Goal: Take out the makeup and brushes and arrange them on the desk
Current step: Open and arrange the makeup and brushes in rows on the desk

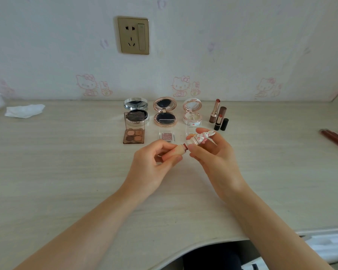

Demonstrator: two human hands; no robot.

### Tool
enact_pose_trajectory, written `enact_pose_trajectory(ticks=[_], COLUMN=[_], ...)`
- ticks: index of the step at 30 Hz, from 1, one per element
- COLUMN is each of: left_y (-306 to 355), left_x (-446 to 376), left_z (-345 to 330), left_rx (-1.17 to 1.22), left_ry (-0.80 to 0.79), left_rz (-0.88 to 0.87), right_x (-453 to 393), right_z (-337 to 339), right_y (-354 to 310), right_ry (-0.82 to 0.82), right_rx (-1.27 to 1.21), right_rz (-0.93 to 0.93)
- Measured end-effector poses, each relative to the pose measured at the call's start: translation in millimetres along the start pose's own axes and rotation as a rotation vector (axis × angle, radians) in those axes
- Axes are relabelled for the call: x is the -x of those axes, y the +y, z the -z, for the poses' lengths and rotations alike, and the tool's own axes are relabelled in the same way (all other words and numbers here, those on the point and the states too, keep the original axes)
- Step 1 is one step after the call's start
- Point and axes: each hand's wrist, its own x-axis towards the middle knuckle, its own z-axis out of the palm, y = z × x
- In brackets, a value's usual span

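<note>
- Here, the left hand (154, 158) pinches a lipstick base (179, 151) above the desk (66, 162).
- The right hand (209, 151) grips its rabbit cap (200, 137), just right of the base.
- Far behind stand three open compacts (165, 112), palettes (134, 131) and lipsticks (219, 115).

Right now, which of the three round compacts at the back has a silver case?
The leftmost compact, standing open behind the four-colour eyeshadow palette. Its case is mirror silver, while the middle compact is rose gold and the right compact is white and pink.
</note>
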Motion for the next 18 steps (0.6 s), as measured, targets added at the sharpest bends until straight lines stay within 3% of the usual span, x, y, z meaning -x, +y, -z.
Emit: enact_pose_trajectory(ticks=[5,18], left_y=[-1.4,3.1], left_x=[0.6,1.7], left_z=[-1.8,-1.7], left_rx=[-0.037,0.052], left_ry=[-0.001,-0.030], left_rz=[-0.026,0.056], right_x=[0.0,0.5], right_z=[-3.0,1.6], right_y=[0.9,-8.7], right_ry=[0.038,-0.013], right_rx=[0.083,-0.070], right_rz=[-0.015,0.028])
